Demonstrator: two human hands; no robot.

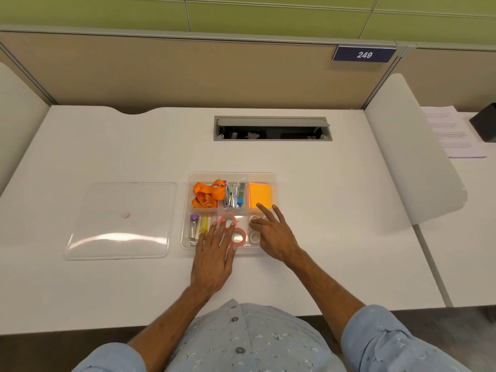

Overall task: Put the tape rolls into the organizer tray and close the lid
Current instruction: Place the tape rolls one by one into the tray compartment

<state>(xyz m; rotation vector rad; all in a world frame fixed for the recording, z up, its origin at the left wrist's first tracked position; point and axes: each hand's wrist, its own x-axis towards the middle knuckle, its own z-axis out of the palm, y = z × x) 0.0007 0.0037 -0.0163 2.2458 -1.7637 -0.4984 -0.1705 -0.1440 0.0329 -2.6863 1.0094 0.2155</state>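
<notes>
A clear organizer tray [271,175] sits mid-desk. Two pink tape rolls [238,235] lie flat in its front middle compartment. Pale white tape rolls [254,237] lie in the front right compartment. My left hand [214,253] rests flat over the tray's front edge, fingers spread, fingertips touching the pink rolls. My right hand [273,234] hovers over the front right compartment with fingers apart, holding nothing. The clear lid [120,221] lies flat on the desk left of the tray, apart from it.
The tray also holds an orange lanyard [208,193], staplers [233,194], orange sticky notes [260,195] and small tubes [193,225]. A cable hatch [272,128] is open behind the tray. Partition panels stand on both sides; papers [451,132] lie far right.
</notes>
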